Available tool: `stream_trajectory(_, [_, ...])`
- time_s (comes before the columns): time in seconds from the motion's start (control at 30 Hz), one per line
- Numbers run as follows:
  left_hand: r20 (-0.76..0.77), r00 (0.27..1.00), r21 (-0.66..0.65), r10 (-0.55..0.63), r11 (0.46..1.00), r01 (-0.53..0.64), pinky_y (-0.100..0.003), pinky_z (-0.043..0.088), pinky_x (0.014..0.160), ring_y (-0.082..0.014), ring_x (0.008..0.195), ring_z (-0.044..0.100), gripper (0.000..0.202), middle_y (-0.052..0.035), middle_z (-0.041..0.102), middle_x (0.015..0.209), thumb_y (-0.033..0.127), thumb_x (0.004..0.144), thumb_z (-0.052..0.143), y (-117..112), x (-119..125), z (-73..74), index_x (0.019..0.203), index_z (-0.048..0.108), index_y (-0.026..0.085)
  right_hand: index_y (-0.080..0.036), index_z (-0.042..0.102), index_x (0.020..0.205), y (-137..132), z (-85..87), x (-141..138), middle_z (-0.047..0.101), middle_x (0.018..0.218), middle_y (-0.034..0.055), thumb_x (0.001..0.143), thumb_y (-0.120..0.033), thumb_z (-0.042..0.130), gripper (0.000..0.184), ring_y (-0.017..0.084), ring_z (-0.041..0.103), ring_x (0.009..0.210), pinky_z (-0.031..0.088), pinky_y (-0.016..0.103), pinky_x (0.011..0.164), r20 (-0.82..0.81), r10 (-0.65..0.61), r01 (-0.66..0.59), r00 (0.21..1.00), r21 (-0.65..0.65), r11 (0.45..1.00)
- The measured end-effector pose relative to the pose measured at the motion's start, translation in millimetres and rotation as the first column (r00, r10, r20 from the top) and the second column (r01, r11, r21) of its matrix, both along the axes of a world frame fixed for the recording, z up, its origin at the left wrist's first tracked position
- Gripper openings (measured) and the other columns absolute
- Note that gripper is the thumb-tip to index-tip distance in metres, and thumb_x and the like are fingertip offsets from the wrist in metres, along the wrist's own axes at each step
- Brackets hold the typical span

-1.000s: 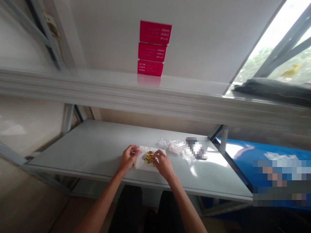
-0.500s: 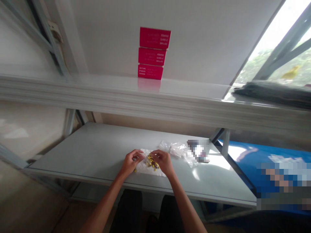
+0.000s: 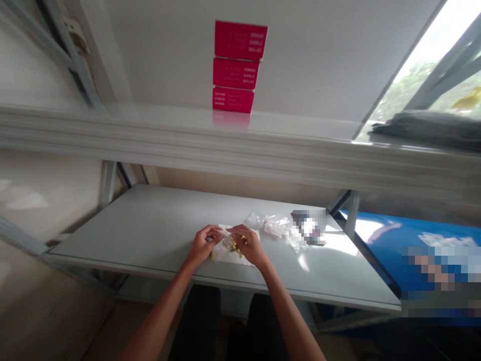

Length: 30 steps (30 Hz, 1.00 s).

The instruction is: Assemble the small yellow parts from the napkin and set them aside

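Note:
My left hand [image 3: 202, 244] and my right hand [image 3: 248, 244] meet over a small heap of yellow and dark pieces [image 3: 233, 245] lying on a white sheet [image 3: 229, 255] on the lower grey shelf [image 3: 150, 225]. Both hands are closed in a pinch, their fingertips almost touching at a thin clear bag [image 3: 224, 232] held between them above the heap. What is inside the bag is too small to make out.
Crumpled clear plastic bags [image 3: 276, 225] lie to the right of my hands, beside a blurred dark item [image 3: 308, 226]. Three pink boxes [image 3: 237, 66] are stacked on the upper shelf [image 3: 225, 140]. A dark folded cloth [image 3: 432, 129] lies at the upper right. A blue surface [image 3: 379, 240] adjoins the shelf on the right.
My hands have come together from either side of the heap and lifted slightly, now pinching a clear bag between them. The view has shifted a little.

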<state>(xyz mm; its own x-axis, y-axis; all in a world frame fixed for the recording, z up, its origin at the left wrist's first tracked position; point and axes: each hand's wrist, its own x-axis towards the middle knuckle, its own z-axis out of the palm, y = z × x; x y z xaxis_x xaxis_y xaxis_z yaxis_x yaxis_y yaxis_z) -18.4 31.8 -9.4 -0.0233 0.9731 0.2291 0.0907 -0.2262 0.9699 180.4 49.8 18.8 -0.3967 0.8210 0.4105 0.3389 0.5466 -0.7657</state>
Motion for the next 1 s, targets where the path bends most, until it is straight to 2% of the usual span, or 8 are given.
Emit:
stream_trajectory(0.13, [0.057, 0.996, -0.042, 0.064, 0.997, -0.062, -0.028, 0.054, 0.074, -0.0223, 0.086, 0.072, 0.035, -0.0071, 0.075, 0.092, 0.047, 0.078, 0.075, 1, 0, -3.7, 0.095, 0.064, 0.018, -0.021, 0.078, 0.097, -4, -9.0, 13, 0.072, 0.095, 0.0078, 0.093, -0.021, 0.056, 0.022, 0.018, 0.065, 0.077, 0.052, 0.029, 0.072, 0.093, -0.113, 0.110, 0.989, 0.033, 0.993])
stream_trajectory(0.3, [0.019, 0.994, -0.002, 0.110, 0.994, -0.110, -0.028, 0.053, 0.078, -0.0202, 0.086, 0.069, 0.032, -0.0068, 0.073, 0.091, 0.045, 0.078, 0.075, 3, 0, -8.6, 0.091, 0.066, 0.018, -0.026, 0.079, 0.094, -13, -14.7, 13, 0.072, 0.101, 0.0064, 0.087, -0.013, 0.063, 0.021, 0.021, 0.066, 0.091, 0.050, 0.031, 0.083, 0.294, -0.129, 0.100, 0.947, 0.112, 0.989])
stream_trajectory(0.43, [0.009, 0.993, 0.020, 0.117, 0.993, -0.117, -0.027, 0.053, 0.075, -0.0190, 0.082, 0.068, 0.031, -0.0053, 0.071, 0.088, 0.046, 0.078, 0.074, 4, -1, -9.1, 0.089, 0.066, 0.018, -0.028, 0.079, 0.091, -15, -13.7, 3, 0.073, 0.106, 0.0061, 0.087, -0.012, 0.066, 0.021, 0.023, 0.065, 0.100, 0.050, 0.033, 0.088, 0.327, -0.114, 0.063, 0.938, 0.163, 0.985])
stream_trajectory(0.57, [0.014, 0.994, 0.018, 0.109, 0.994, -0.110, -0.027, 0.053, 0.075, -0.0189, 0.081, 0.068, 0.032, -0.0048, 0.072, 0.087, 0.047, 0.077, 0.075, 3, -1, -6.9, 0.088, 0.066, 0.019, -0.025, 0.078, 0.087, -14, -13.7, -1, 0.072, 0.105, 0.0068, 0.087, -0.011, 0.064, 0.019, 0.023, 0.065, 0.100, 0.050, 0.031, 0.084, 0.329, -0.110, 0.056, 0.938, 0.167, 0.984])
stream_trajectory(0.7, [0.008, 0.994, 0.016, 0.111, 0.994, -0.111, -0.027, 0.052, 0.075, -0.0193, 0.082, 0.067, 0.031, -0.0049, 0.072, 0.088, 0.047, 0.077, 0.075, 2, -1, -4.7, 0.089, 0.067, 0.019, -0.021, 0.074, 0.085, -8, -15.7, 0, 0.071, 0.094, 0.0076, 0.090, -0.016, 0.058, 0.018, 0.020, 0.065, 0.085, 0.050, 0.029, 0.076, 0.184, -0.139, 0.117, 0.973, 0.124, 0.985])
stream_trajectory(0.8, [-0.021, 0.996, 0.026, 0.089, 0.996, -0.088, -0.027, 0.052, 0.075, -0.0196, 0.082, 0.067, 0.031, -0.0055, 0.073, 0.091, 0.047, 0.078, 0.074, 1, -1, -3.7, 0.090, 0.070, 0.019, -0.019, 0.071, 0.084, 1, -15.1, -1, 0.071, 0.083, 0.0059, 0.091, -0.024, 0.056, 0.017, 0.017, 0.065, 0.070, 0.051, 0.027, 0.066, -0.089, -0.175, 0.173, 0.981, -0.023, 0.985])
stream_trajectory(0.87, [-0.059, 0.996, 0.037, 0.066, 0.997, -0.064, -0.027, 0.051, 0.075, -0.0198, 0.082, 0.067, 0.030, -0.0060, 0.074, 0.092, 0.046, 0.079, 0.073, 1, -2, -3.5, 0.091, 0.071, 0.019, -0.018, 0.069, 0.085, 6, -12.7, -4, 0.071, 0.076, 0.0048, 0.089, -0.029, 0.058, 0.016, 0.018, 0.066, 0.066, 0.052, 0.026, 0.060, -0.244, -0.166, 0.136, 0.955, -0.135, 0.981])
stream_trajectory(1.0, [-0.103, 0.994, 0.040, 0.033, 0.999, -0.029, -0.028, 0.051, 0.075, -0.0205, 0.083, 0.067, 0.032, -0.0059, 0.074, 0.090, 0.048, 0.081, 0.071, 2, -3, -4.3, 0.093, 0.073, 0.018, -0.019, 0.070, 0.081, 7, -6.4, -13, 0.074, 0.077, 0.0048, 0.088, -0.031, 0.060, 0.017, 0.019, 0.068, 0.069, 0.052, 0.027, 0.062, -0.283, -0.137, 0.097, 0.949, -0.150, 0.984])
